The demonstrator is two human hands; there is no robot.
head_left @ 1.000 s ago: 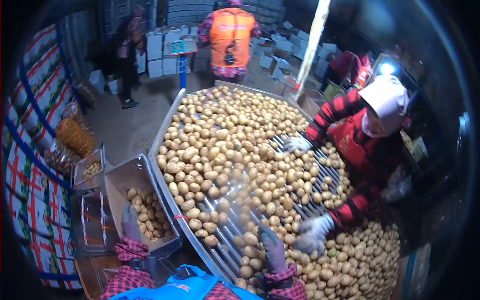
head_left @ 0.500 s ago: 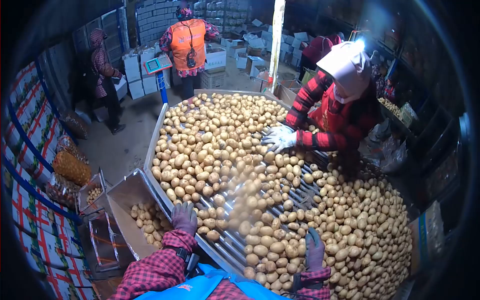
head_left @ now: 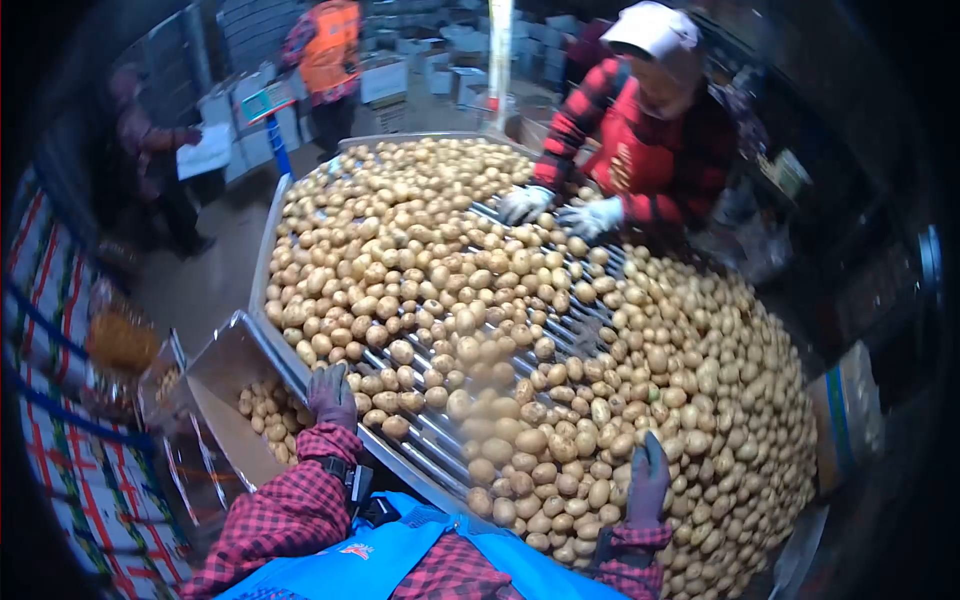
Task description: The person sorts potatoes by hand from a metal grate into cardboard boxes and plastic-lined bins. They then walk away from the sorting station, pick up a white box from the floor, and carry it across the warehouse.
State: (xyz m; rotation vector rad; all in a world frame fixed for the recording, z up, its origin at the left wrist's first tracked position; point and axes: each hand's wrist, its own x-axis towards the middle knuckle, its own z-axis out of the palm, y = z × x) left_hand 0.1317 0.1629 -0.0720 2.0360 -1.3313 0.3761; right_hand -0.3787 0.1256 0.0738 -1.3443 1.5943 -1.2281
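Pale yellow potatoes (head_left: 400, 260) cover a metal sorting table (head_left: 270, 350) with a slatted bar surface. My left hand (head_left: 332, 396), in a dark purple glove, rests on the table's near left rim beside some potatoes, its fingers spread and holding nothing. My right hand (head_left: 648, 485), gloved likewise, lies against the large potato heap (head_left: 730, 400) on the right, with fingers stretched out and no potato in its grasp. Bare metal bars (head_left: 425, 430) show between the two hands.
A carton with potatoes (head_left: 230, 390) stands at the table's left. Across the table a person in red plaid (head_left: 660, 140) has white-gloved hands on the potatoes. Two more people stand behind, near a scale (head_left: 268, 100). Stacked printed boxes (head_left: 90, 470) line the left.
My view has tilted down and turned slightly right. My right hand has shifted along the potatoes; my left stays at the rim. The person opposite now shows both gloved hands, set apart.
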